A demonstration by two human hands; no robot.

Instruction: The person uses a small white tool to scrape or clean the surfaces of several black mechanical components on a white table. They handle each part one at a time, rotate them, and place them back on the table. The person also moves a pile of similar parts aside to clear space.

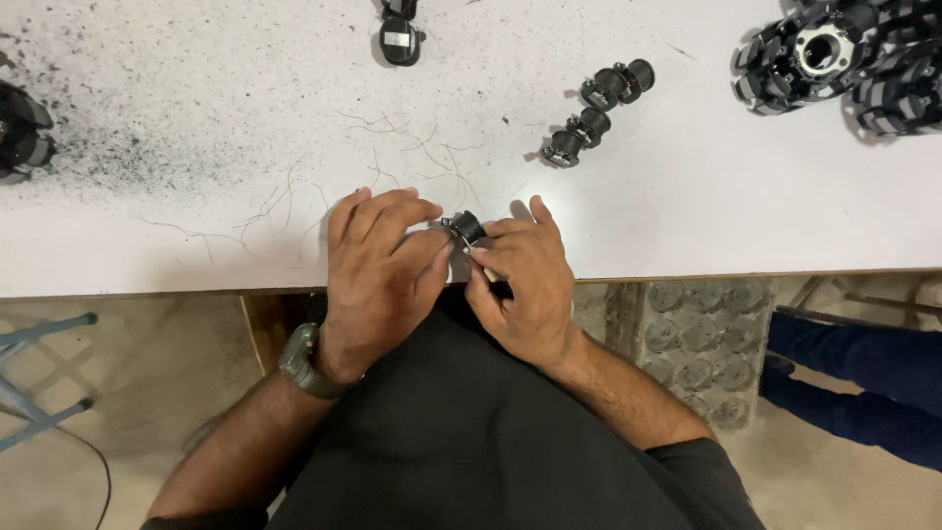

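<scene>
**Hands at counter edge, small black part between them**

Head view: left hand [378, 260] and right hand [520, 280] meet at the near edge of a white counter [196, 226]. Both grips are pressed together on one small black cylindrical part [467, 228], pinched between the fingertips of the two hands; a thin light pin shows just below it. Green wristwatch [302, 361] on the left wrist. Beyond the grips: thin stray wires [412, 147], two pairs of like black parts [599, 113], a heap of black ring-shaped pieces [844, 59] far right. Black specks dust the surface up left. Below the counter, a pale floor [118, 412]; another person's blue trouser leg [863, 363] at right.
</scene>
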